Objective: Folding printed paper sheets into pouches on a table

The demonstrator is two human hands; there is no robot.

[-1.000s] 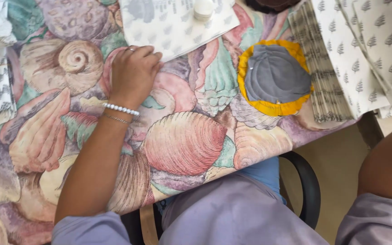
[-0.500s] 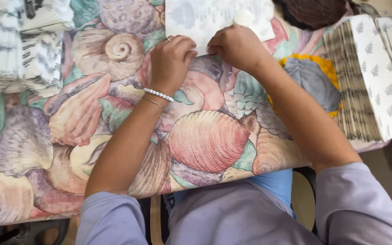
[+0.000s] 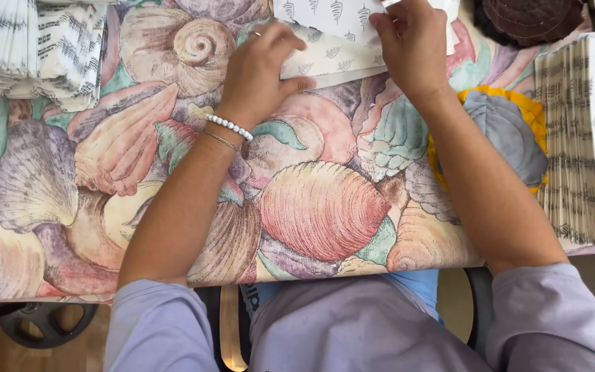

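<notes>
A bench (image 3: 70,227) draped in a cloth printed with large seashells in pink, peach, mauve and green is seen from above, filling most of the view. At its right edge, a tall stack of folded papers (image 3: 587,138) is shown fanned on its side, white with small grey tree-like motifs. A second pile of folded papers (image 3: 36,48), similarly patterned, is set at the upper left corner. Between the right stack and the person's right forearm, a round grey pad with a yellow border (image 3: 511,138) is partly covered by that arm. A dark brown round woven item (image 3: 531,21) is cut off by the top edge.

At the top centre, a white paper sheet (image 3: 332,41) printed with small grey leaf or tree shapes is laid flat on the cloth, its near edge folded over so that a cream-toned flap is turned up toward the viewer. The sheet's far part is lost beyond the frame.

The left hand (image 3: 259,76) is pressed onto the folded flap, fingers curled and thumb laid along the crease, gripping the paper's left portion. The right hand (image 3: 411,45) is closed on the sheet's right part, fingers pinching its upper layer. A white bead bracelet (image 3: 228,127) and a thin chain are worn at the left wrist. Lilac sleeves (image 3: 160,324) are seen at the bottom.
</notes>
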